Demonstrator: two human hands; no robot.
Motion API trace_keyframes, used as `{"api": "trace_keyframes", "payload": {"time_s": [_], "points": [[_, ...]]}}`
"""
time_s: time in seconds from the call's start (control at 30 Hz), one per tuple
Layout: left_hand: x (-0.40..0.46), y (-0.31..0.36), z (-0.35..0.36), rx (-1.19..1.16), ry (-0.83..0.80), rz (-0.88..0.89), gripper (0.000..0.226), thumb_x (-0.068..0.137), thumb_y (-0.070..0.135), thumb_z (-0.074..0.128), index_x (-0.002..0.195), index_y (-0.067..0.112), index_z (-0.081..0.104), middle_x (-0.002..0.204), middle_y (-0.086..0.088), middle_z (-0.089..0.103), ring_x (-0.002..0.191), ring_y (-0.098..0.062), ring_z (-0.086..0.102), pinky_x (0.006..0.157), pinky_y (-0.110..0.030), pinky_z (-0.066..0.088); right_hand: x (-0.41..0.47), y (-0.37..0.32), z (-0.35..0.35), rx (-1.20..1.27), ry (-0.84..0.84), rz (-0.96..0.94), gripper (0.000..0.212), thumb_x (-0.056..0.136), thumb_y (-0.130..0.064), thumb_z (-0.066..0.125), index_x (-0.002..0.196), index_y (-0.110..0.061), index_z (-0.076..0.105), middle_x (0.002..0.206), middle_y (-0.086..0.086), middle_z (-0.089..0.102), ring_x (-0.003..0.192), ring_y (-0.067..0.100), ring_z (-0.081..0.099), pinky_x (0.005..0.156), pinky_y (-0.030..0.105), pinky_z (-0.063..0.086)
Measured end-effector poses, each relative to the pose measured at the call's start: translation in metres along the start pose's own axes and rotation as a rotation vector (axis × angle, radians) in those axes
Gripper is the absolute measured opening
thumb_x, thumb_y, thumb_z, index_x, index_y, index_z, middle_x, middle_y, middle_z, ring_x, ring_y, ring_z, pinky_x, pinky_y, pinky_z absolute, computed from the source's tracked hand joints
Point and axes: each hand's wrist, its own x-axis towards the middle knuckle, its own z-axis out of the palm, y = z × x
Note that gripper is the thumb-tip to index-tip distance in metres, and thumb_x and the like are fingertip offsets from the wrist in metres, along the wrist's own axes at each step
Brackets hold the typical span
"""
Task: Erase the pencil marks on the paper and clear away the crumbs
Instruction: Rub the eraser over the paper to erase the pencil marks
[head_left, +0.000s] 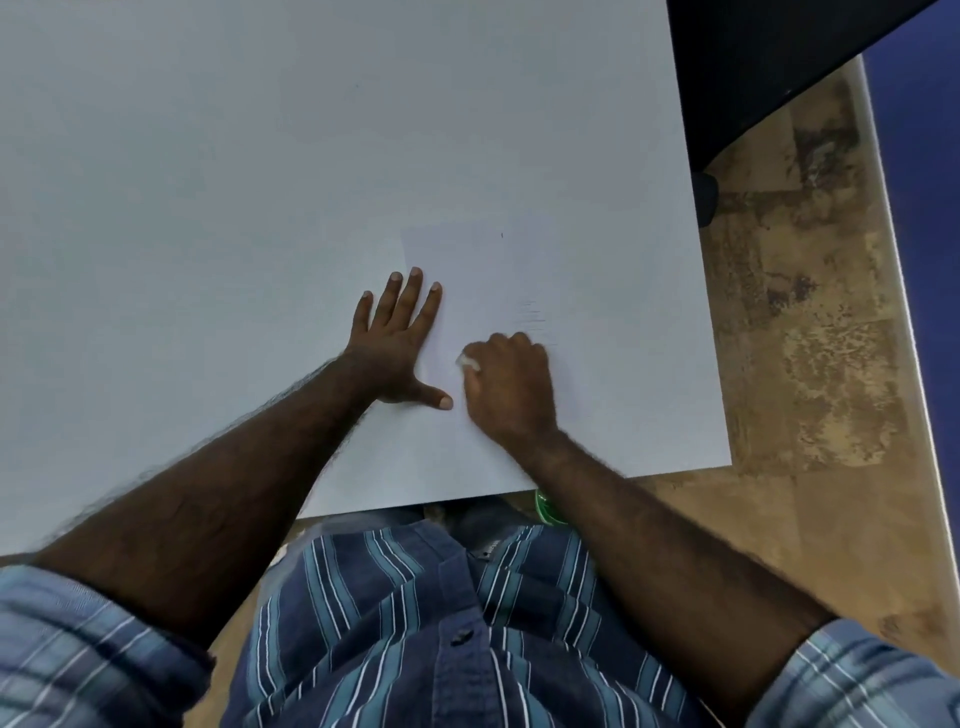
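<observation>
Two bare forearms reach forward from rolled striped sleeves (78, 639) over the near edge of a white table (208, 182). The paper (519, 270), white on white and hard to trace, lies near the table's right near corner, its lower part running toward the near edge under the arms. The left hand (395, 348) lies flat on the sheet's left margin, fingers straight and spread wide, thumb stretched out to the right, just beside the other hand. The right hand (511, 387) is curled into a fist on the paper, fingers folded round a small white eraser (466, 361) whose tip shows at the knuckles and meets the sheet. Faint pencil marks (532, 312) streak the paper just beyond that fist. Farther out and to the left the tabletop stretches wide and bare. The table's right edge runs close past the sheet, with brown mottled floor (810, 338) beyond it and a dark shape (753, 62) at the far right corner.
</observation>
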Motion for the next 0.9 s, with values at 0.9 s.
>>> {"api": "trace_keyframes", "payload": {"time_s": [0.9], "points": [[0.005, -0.016, 0.018, -0.067, 0.132, 0.089, 0.152, 0.055, 0.101, 0.056, 0.162, 0.025, -0.022, 0.166, -0.003, -0.035, 0.153, -0.026, -0.034, 0.123, -0.054, -0.017, 0.017, 0.007, -0.002, -0.014, -0.002, 0.088, 0.017, 0.096, -0.026, 0.064, 0.104, -0.021, 0.078, 0.095, 0.001, 0.073, 0.092, 0.028, 0.061, 0.078, 0.042, 0.045]]}}
